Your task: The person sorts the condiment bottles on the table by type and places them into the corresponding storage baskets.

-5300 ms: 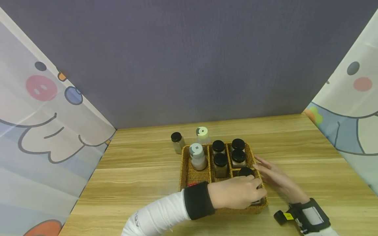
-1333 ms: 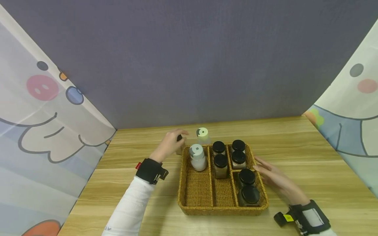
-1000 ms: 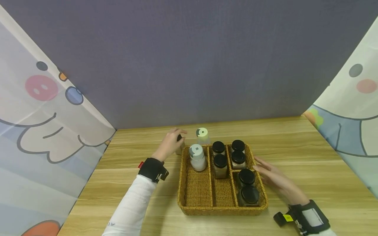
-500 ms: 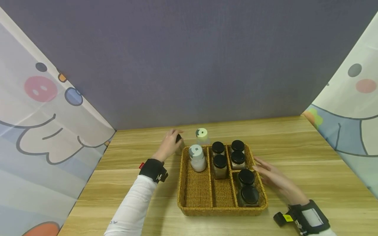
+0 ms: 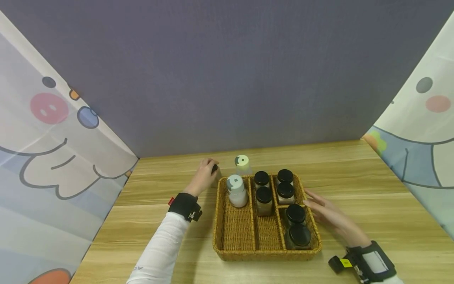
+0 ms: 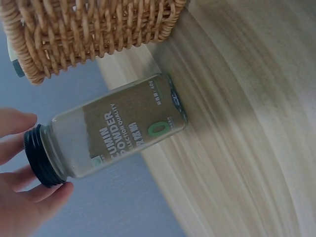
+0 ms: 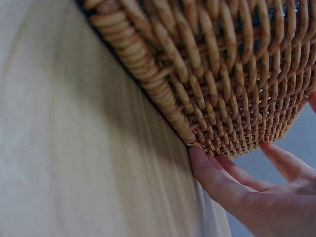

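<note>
My left hand (image 5: pixel 203 177) pinches the black lid of a glass jar of cumin powder (image 6: pixel 118 131), just behind the back left corner of a wicker basket (image 5: pixel 237 232). In the left wrist view, brown powder shows behind the printed label, and the jar's base is close to the wooden table (image 6: pixel 247 123). Against the basket's right side, my right hand (image 5: pixel 333 217) rests with fingers extended, fingertips at the wicker wall (image 7: pixel 237 98) in the right wrist view.
Several black-lidded jars (image 5: pixel 264 205) stand in the basket's middle and right compartments. A white-capped shaker (image 5: pixel 237 193) is in the left one. Behind the basket stands a yellow-capped shaker (image 5: pixel 242 162). A grey wall (image 5: pixel 227 79) closes off the back.
My left hand has left the basket's front right compartment, where two black-lidded jars now show, and gone to the cumin powder jar at the back left. My right hand stays at the basket.
</note>
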`<state>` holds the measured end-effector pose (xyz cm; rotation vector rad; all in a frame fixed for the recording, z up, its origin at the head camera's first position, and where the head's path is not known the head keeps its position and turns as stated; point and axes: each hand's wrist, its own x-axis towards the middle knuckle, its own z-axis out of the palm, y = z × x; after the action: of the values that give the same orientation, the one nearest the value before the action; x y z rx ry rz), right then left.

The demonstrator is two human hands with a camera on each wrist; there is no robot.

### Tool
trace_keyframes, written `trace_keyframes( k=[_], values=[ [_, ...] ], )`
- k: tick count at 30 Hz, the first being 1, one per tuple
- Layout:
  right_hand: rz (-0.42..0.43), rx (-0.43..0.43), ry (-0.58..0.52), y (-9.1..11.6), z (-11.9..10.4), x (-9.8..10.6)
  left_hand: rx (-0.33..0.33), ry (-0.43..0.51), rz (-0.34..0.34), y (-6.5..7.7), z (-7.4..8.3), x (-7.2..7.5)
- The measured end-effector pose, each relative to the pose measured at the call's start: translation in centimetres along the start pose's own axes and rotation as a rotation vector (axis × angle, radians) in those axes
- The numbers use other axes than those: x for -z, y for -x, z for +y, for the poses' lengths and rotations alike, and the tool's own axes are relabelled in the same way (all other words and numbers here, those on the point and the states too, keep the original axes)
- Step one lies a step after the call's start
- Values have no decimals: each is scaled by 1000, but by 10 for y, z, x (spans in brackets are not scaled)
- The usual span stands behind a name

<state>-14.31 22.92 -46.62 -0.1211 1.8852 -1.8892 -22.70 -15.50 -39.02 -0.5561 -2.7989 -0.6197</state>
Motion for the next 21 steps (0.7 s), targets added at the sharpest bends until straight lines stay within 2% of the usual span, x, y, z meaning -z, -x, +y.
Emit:
trace_keyframes(
  k=[2,6,16,21],
  values=[
    [-3,-2,3,6,-12,-6,3,1,-5,0,0,-1],
    [2,-1,13,8,-16,-9,19,12,-16,1,-2,-1],
    [1,-9,8,8,-14,-8,20,-44,-27,4,-2,2],
    [-22,-7,10,8,-13,-7,33,-40,-26,5,-1,3]
  ],
)
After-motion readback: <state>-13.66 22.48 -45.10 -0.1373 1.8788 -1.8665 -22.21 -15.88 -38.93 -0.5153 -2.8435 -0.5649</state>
